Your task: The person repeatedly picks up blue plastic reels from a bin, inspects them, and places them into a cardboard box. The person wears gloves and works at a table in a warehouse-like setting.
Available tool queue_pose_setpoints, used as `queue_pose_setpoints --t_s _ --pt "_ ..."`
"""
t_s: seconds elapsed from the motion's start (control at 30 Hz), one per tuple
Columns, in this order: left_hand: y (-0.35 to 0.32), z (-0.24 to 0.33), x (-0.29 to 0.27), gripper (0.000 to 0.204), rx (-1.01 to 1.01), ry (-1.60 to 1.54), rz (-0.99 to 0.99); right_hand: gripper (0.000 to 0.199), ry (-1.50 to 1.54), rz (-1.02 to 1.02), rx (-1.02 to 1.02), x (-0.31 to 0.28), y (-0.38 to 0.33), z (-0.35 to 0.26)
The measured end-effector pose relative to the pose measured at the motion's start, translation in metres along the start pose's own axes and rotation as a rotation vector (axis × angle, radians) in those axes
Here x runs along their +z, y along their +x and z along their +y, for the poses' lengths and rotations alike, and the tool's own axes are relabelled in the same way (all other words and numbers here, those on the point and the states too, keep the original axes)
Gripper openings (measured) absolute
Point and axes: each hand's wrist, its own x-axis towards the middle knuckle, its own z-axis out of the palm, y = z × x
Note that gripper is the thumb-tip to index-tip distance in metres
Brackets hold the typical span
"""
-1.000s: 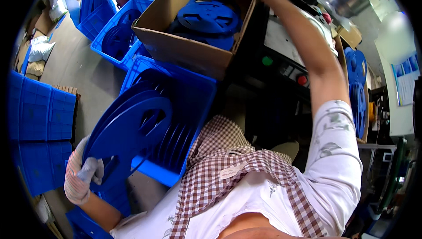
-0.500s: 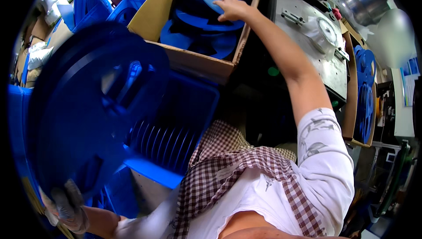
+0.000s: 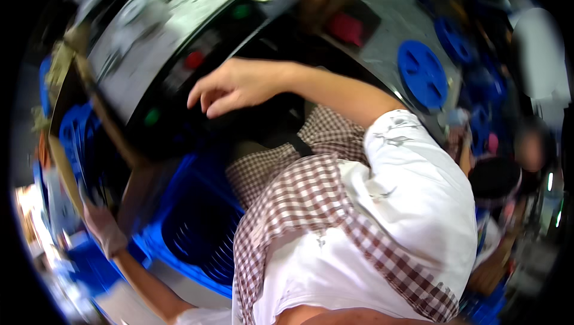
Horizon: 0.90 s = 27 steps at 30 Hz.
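Observation:
My right hand (image 3: pixel 224 89) is bare and holds nothing, its fingers loosely bent and apart. It is raised in front of the dark front of a machine (image 3: pixel 173 80) with a metal top, touching nothing that I can make out. My left hand (image 3: pixel 103 228), in a pale glove, is beside the lower edge of a cardboard box (image 3: pixel 143 190) at the left. Blur hides whether its fingers touch the box. Blue plastic reel flanges (image 3: pixel 78 134) stand inside that box. Below it is a blue crate (image 3: pixel 158 235), with a row of thin discs (image 3: pixel 206 244) in it.
A red button (image 3: pixel 194 59) and a green button (image 3: pixel 152 116) are on the machine's front. At right, a round blue flange (image 3: pixel 422 74) lies on a grey surface near a pink thing (image 3: pixel 345 29). Another person (image 3: pixel 496 178) is at the far right.
The view has swung to the right. My right hand has left the flanges in the box and come back in front of the machine. The large blue reel is no longer in my left hand.

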Motion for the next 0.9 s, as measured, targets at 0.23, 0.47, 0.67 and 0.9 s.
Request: queue_pose_setpoints --t_s 0.23,0.47,0.67,0.9 --pt "0.046 -0.005 0.049 0.064 -0.238 0.189 -0.541 0.036 0.286 0.414 0.409 0.07 -0.171 0.076" --pt "0.049 0.083 -0.001 0.059 -0.346 0.342 -0.466 0.045 -0.357 0.921 0.919 0.018 -0.358 0.124" --pt "-0.02 0.305 0.003 0.034 0.079 -0.301 -0.5 0.056 -0.887 0.759 1.51 -0.023 -0.472 0.222" --pt "-0.067 0.409 0.12 0.027 0.159 -0.624 -0.887 0.041 -1.108 0.874 1.302 -0.006 -0.506 0.268"
